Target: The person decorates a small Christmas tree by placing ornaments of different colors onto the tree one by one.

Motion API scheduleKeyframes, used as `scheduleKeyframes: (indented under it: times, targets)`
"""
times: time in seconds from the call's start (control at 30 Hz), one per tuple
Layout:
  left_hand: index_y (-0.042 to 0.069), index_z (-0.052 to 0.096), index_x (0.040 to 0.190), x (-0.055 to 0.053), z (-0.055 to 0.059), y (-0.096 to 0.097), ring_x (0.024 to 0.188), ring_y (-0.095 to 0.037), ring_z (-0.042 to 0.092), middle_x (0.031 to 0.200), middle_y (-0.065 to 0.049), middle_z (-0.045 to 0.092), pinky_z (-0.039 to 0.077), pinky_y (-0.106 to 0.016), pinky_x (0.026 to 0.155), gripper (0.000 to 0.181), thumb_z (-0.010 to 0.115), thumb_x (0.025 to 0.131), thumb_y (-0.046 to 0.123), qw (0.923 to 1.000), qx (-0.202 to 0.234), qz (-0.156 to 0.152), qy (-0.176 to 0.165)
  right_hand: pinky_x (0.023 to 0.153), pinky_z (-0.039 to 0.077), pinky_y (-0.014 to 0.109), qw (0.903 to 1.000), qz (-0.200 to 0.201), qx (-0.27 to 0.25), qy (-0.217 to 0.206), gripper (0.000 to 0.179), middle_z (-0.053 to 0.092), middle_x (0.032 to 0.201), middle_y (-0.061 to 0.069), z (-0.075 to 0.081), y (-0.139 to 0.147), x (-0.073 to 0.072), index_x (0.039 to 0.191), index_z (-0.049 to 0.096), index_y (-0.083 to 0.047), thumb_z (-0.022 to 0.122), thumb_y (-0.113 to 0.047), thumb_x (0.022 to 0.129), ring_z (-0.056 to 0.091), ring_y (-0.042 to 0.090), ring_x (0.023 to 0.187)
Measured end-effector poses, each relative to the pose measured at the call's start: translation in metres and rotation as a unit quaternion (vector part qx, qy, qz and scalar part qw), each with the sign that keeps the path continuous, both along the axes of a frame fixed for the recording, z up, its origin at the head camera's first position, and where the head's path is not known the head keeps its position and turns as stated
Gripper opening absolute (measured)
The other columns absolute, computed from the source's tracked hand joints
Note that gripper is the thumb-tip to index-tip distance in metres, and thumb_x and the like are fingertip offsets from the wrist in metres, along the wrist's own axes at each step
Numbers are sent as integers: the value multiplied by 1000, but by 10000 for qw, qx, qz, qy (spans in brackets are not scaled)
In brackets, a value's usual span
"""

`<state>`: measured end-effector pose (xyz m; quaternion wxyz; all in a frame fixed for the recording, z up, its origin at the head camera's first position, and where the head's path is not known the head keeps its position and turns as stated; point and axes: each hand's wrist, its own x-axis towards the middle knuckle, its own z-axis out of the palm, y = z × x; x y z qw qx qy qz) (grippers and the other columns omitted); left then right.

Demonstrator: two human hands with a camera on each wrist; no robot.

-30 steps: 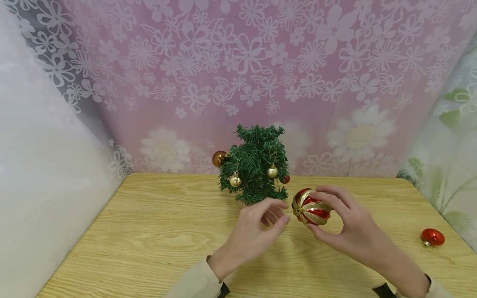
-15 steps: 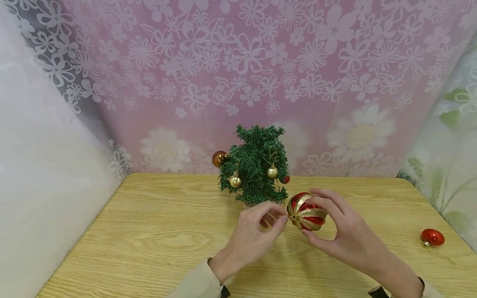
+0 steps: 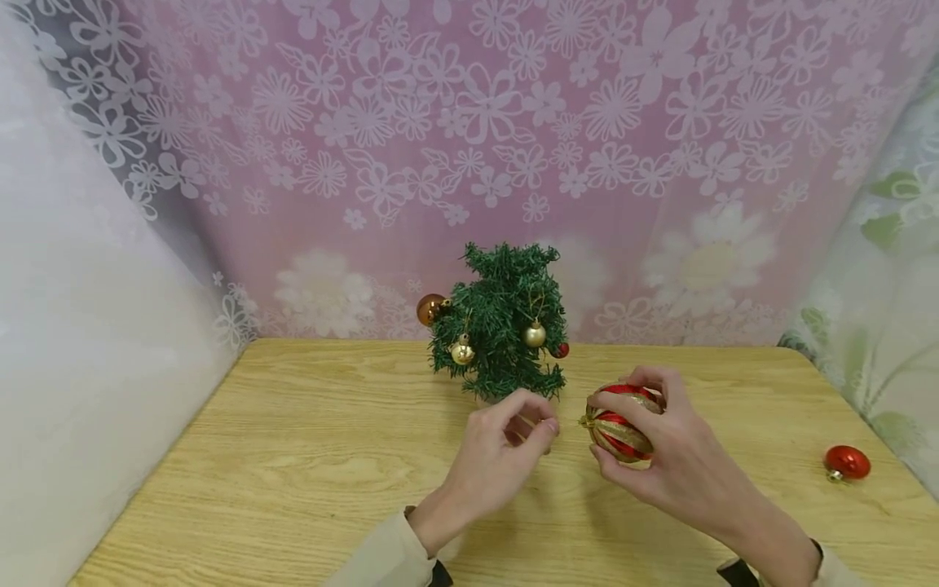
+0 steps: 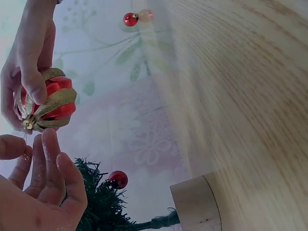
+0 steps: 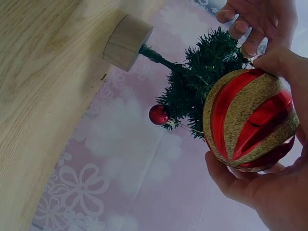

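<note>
My right hand (image 3: 685,452) holds a red Christmas ball (image 3: 619,436) with glittery gold stripes, fingers over the top and thumb below. The ball's gold cap (image 4: 28,124) points left, toward my left hand (image 3: 493,461). Between left thumb and index finger I pinch the ball's thin gold hanging thread (image 4: 27,156), seen best in the left wrist view; the other fingers are loosely bent. Just behind the hands stands a small green artificial Christmas tree (image 3: 506,318) on a round wooden base (image 4: 196,204), which my left hand mostly hides in the head view.
On the tree hang two gold balls (image 3: 535,333), a brown ball (image 3: 431,310) at left and a small red ball (image 5: 159,115) at right. Another red ball (image 3: 848,462) lies on the wooden table (image 3: 293,456) at far right. A pink flowered curtain (image 3: 469,122) rises behind.
My left thumb and index finger have closed on the thread. The striped ball came left toward them, then moved back right, leaving a wider gap between the hands.
</note>
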<state>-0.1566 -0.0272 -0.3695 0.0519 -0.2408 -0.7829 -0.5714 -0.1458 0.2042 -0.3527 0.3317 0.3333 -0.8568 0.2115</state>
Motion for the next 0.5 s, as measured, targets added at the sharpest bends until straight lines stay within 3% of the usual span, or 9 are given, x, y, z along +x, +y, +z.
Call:
scheduleKeyframes:
  times: [0.1,0.2,0.33,0.5]
  targets:
    - [25,69,100,0,0,-1,71,-11,70,86,3,73,57,-24,69,9,63,100,19,9998,75,-8,-188,68,59,36,9999,103,76,13,46,52,124,18,1,-2,0,115,71,-22,47,-57,98,56,23,104]
    - [25,70,99,0,0,-1,72,-12,71,88,3,74,57,-24,69,9,63,100,19,9995,112,1,-280,76,54,31,9996,189,134,134,41,59,125,11,1,-5,-2,110,71,-22,47,-54,101,56,23,106]
    - [25,70,99,0,-1,-1,73,-13,72,90,2,75,58,-24,70,9,63,100,19,9994,188,-10,-303,86,45,36,9992,172,167,304,40,66,117,2,2,-11,-3,102,72,-22,45,-52,105,56,24,104]
    - [23,70,101,1,-1,-2,71,-6,70,89,2,74,58,-24,69,8,63,101,20,9994,209,-81,-245,86,45,35,9991,162,22,401,42,68,109,1,1,-15,-3,96,72,-21,45,-52,106,57,24,100]
